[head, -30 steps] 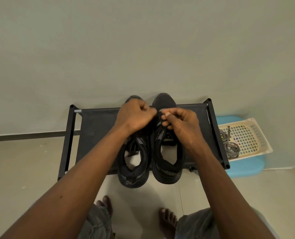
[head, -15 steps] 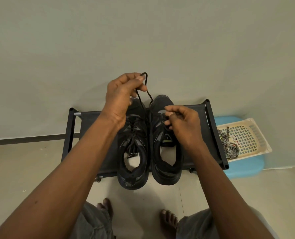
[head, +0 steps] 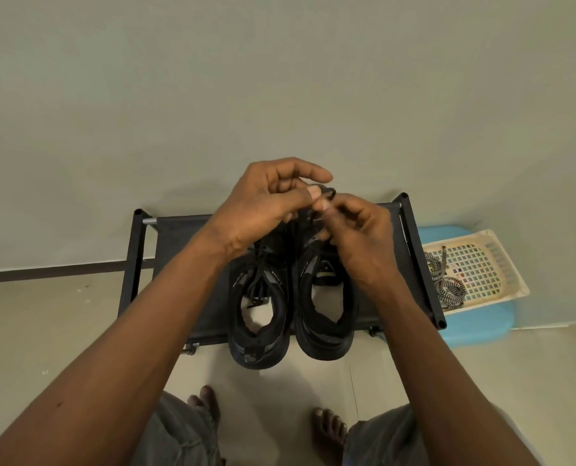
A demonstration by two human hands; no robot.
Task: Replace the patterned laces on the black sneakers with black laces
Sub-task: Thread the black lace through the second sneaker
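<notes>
Two black sneakers stand side by side on a low black rack [head: 179,250], heels toward me: the left sneaker [head: 258,317] and the right sneaker [head: 325,317]. The left one shows a black lace threaded through it. My left hand [head: 266,203] and my right hand [head: 357,237] meet above the toes of the shoes, both pinching a thin black lace [head: 328,193] whose loop pokes out between the fingertips. The hands hide the front of both shoes. Two black-and-white patterned laces [head: 448,284] lie coiled in a cream basket [head: 501,264] at the right.
The rack stands against a plain grey-green wall. The basket rests on a light blue stool [head: 475,326] just right of the rack. My bare feet [head: 327,428] and knees are on the pale tiled floor below the rack's front edge.
My left hand, which had lifted the black lace high above the left shoe, has come down and right. My right hand rose to meet it, and both now pinch the lace.
</notes>
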